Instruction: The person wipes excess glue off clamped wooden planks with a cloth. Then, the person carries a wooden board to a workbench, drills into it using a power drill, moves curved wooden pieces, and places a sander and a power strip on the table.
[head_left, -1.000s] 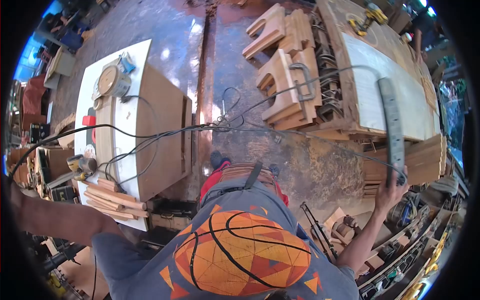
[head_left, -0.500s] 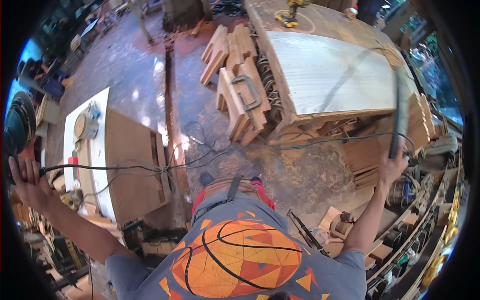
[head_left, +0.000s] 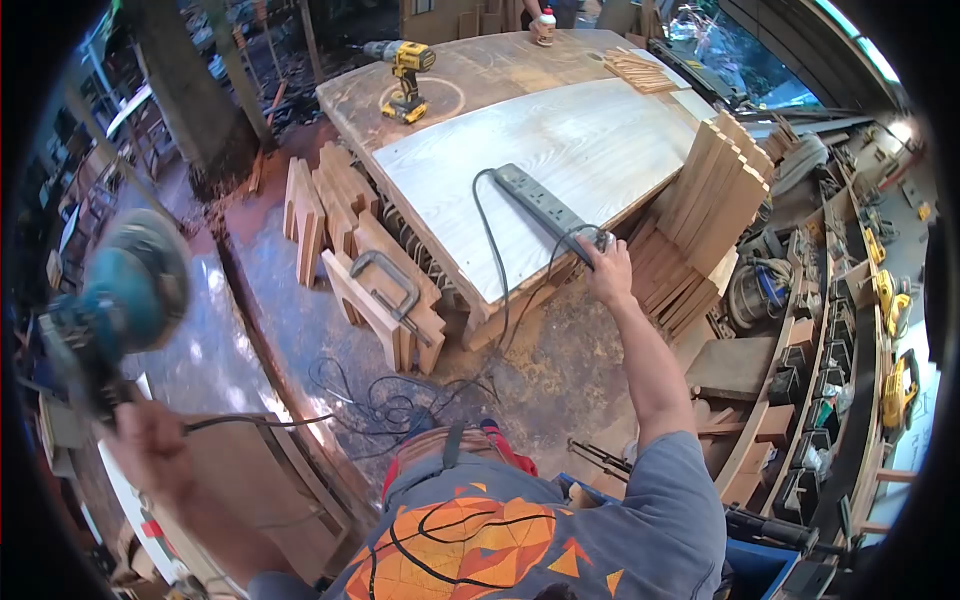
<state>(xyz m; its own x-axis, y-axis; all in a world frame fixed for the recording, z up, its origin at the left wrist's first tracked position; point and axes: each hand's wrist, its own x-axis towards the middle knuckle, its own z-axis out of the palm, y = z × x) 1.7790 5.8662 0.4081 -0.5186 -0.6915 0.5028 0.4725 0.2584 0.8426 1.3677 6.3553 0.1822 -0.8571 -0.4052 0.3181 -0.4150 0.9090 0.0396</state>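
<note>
My left hand (head_left: 155, 450), smeared by motion, is wrapped round the rear of a teal power sander (head_left: 122, 285) with a round pad, held up at the far left. A black cord (head_left: 255, 420) trails from the sander toward the floor. In my right hand (head_left: 612, 274) is the near end of a long grey power strip (head_left: 545, 212). The strip lies over the pale wood-grain board (head_left: 450, 165) on the workbench, and I cannot tell if its far end touches it. A dark cable (head_left: 487, 225) loops from the strip and drops past the bench edge.
A yellow cordless drill (head_left: 405, 80) stands on the workbench (head_left: 490, 65). Behind it, a person's hand is by a white bottle (head_left: 544, 27). Shaped wood pieces with a C-clamp (head_left: 390, 285) lean left of the bench. Stacked wood (head_left: 715, 180) is at right; tangled cord (head_left: 400, 400) lies on the floor.
The view has swung right. The power strip has come from upright at the right to over the pale board. The sander has come further into view at the left, still in my left hand.
</note>
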